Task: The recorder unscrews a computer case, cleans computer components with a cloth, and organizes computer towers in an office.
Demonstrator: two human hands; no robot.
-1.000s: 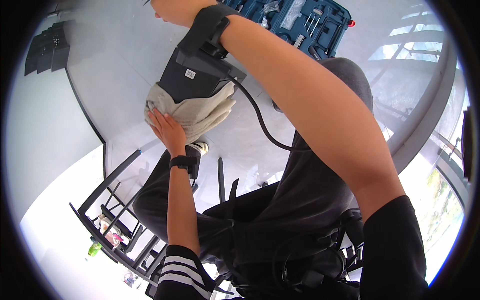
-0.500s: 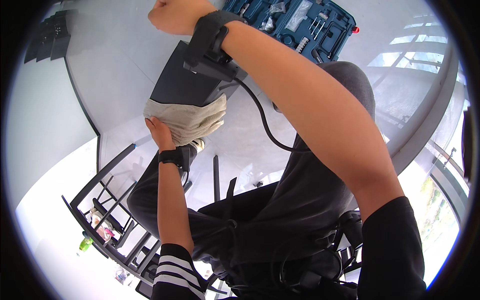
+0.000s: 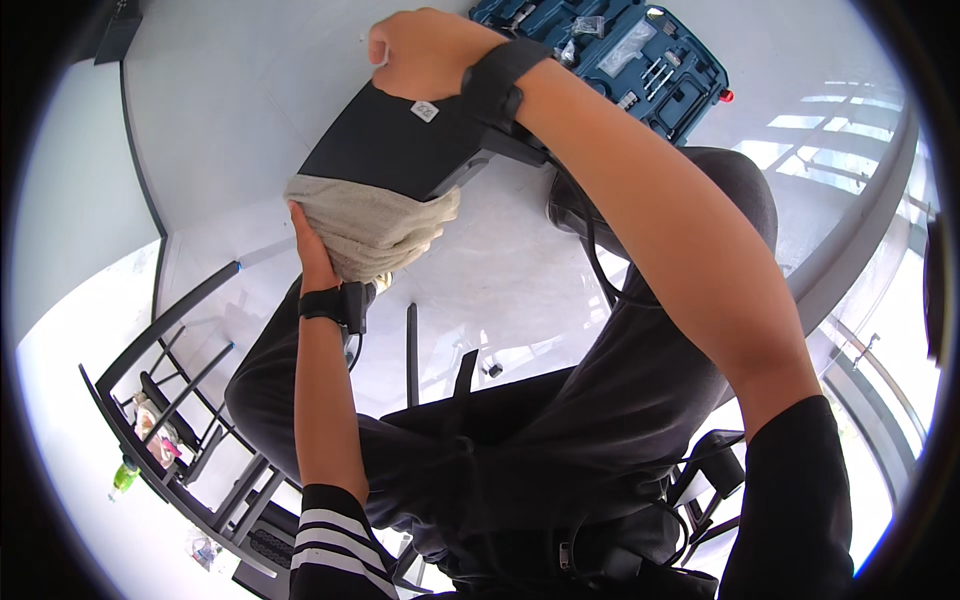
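white table (image 3: 250,120) — landmark; a dark flat panel (image 3: 400,150) is held tilted above its near part, a blue tool case (image 3: 620,60) lying open beyond it. step judged: wiping of the panel's near edge, midway; firm support and a sweep of the cloth along that edge are called for next. right hand (image 3: 420,50) — closed over the panel's far end, forearm reaching across from the right. beige cloth (image 3: 375,225) — bunched under the near edge. left hand (image 3: 315,250) — pressed up into the cloth, fingers hidden, forearm upright.
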